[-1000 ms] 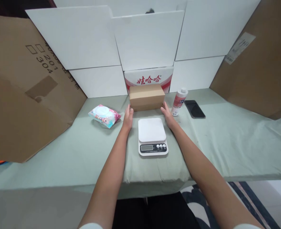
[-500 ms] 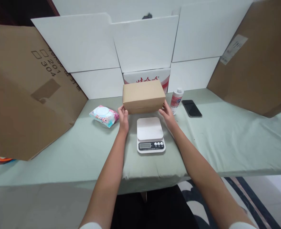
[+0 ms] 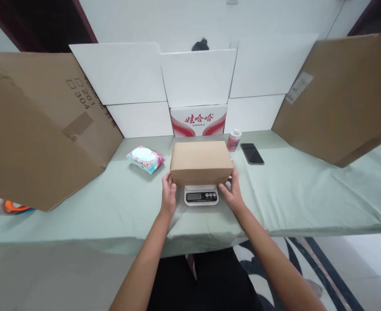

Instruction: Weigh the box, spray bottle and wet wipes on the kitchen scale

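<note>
A closed brown cardboard box [image 3: 201, 162] is held level between my two hands, over a white digital kitchen scale [image 3: 201, 202]. My left hand [image 3: 168, 194] grips the box's lower left corner, thumb at the front and fingers beneath or behind. My right hand [image 3: 232, 190] grips the lower right corner in the same way. The box covers the scale's weighing plate, so I cannot tell whether it touches it. The scale's front panel shows, with a display window and round buttons; no reading can be made out.
Left of the box lies a pack of wipes [image 3: 145, 159]. A white-capped bottle [image 3: 234, 141] and a dark phone [image 3: 252, 153] are to the right. White panels [image 3: 198, 77] and a printed carton [image 3: 199, 121] stand behind, large cardboard sheets [image 3: 41, 129] at the sides. Tape rolls [image 3: 9, 206] sit far left.
Both hands have brought the box down and nearer to me, so it now hides the scale's plate. The printed carton behind has come into fuller view. The head view has tilted up somewhat.
</note>
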`<state>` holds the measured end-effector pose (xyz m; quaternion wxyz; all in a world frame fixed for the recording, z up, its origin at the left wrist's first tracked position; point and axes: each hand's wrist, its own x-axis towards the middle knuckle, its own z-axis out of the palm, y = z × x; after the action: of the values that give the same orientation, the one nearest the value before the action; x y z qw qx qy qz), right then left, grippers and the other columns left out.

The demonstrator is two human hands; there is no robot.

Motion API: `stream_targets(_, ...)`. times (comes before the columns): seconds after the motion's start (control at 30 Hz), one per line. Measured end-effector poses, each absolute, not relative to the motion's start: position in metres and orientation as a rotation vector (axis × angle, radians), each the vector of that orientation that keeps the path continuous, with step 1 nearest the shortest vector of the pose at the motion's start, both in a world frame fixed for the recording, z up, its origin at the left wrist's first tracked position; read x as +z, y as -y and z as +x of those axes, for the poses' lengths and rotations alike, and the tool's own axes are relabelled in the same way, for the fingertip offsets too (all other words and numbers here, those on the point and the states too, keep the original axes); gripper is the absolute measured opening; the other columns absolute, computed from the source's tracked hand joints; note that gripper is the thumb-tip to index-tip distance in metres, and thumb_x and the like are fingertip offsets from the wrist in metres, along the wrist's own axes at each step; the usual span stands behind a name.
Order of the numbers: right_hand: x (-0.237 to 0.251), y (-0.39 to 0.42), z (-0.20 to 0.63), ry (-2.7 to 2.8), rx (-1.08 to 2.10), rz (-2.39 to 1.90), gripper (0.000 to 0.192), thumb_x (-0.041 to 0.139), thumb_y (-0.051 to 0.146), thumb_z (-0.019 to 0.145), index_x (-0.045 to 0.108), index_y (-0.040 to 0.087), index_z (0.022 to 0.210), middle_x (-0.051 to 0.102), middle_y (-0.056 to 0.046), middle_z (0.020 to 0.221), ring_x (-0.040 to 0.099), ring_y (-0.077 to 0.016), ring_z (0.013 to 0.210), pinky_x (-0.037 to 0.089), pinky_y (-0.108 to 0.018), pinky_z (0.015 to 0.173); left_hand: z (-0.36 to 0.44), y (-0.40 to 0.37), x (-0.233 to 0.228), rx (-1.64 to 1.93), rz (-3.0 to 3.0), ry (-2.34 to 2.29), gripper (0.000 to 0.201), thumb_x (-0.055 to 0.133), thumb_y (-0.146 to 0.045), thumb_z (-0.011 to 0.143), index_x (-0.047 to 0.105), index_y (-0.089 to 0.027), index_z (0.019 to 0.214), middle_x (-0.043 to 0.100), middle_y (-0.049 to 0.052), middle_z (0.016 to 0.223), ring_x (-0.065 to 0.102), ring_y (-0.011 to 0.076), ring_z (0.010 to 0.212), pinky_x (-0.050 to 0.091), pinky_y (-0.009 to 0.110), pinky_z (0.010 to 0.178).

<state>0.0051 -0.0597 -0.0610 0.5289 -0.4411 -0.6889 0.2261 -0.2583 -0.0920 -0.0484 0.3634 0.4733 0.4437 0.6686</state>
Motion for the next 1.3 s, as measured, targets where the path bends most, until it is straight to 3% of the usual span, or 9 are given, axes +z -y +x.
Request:
stream_targets(0.43,-0.0566,0.0639,0.0005,1.520,0.566,-1.113,0.078,0.053,0.064,0.095,0.034,0.030,0.163,0.053,-0.014,0.138,0.056,-0.0314,0.121,0.054,-0.049,0.098,-0.2586,0.0968,-0.0511,1.692,1.235,-1.139,0.073,0.059,-0.071,0.093,0.046,-0.024,0.148,0.052,0.018,0.161,0.049,0.0301,0.154,0.040,0.046,0.128)
stream_targets(0.63,-0.0560,0.0634,-0.0001,1.511,0.557,-1.166,0.064,0.055,0.061,0.095,0.048,0.027,0.149,0.056,-0.012,0.126,0.057,-0.0302,0.114,0.054,-0.047,0.094,-0.2582,0.0952,-0.0502,1.646,1.214,-1.205,0.070,0.058,-0.069,0.095,0.047,-0.023,0.147,0.054,0.018,0.160,0.050,0.0292,0.153,0.041,0.046,0.128)
stream_targets(0.93,-0.0585,0.0640,0.0003,1.512,0.590,-1.200,0.048,0.059,0.055,0.096,0.053,0.025,0.132,0.059,-0.012,0.125,0.059,-0.0304,0.114,0.054,-0.048,0.094,-0.2599,0.0940,-0.0456,1.570,1.157,-1.265,0.071,0.058,-0.073,0.092,0.050,-0.025,0.143,0.057,0.017,0.157,0.053,0.0306,0.150,0.041,0.049,0.127)
stream_targets(1.13,-0.0603,0.0642,0.0020,1.519,0.584,-1.232,0.053,0.057,0.062,0.096,0.055,0.023,0.132,0.060,-0.014,0.128,0.060,-0.0324,0.119,0.055,-0.051,0.098,-0.2605,0.0952,-0.0440,1.557,1.142,-1.246,0.069,0.058,-0.070,0.094,0.050,-0.024,0.146,0.057,0.017,0.157,0.051,0.0301,0.152,0.039,0.048,0.129)
stream_targets(1.3,-0.0610,0.0634,0.0027,1.520,0.548,-1.279,0.055,0.056,0.063,0.096,0.056,0.021,0.131,0.063,-0.015,0.124,0.063,-0.0320,0.108,0.056,-0.053,0.094,-0.2606,0.0937,-0.0447,1.556,1.151,-1.224,0.069,0.058,-0.069,0.095,0.051,-0.025,0.148,0.055,0.015,0.159,0.050,0.0295,0.152,0.039,0.047,0.129)
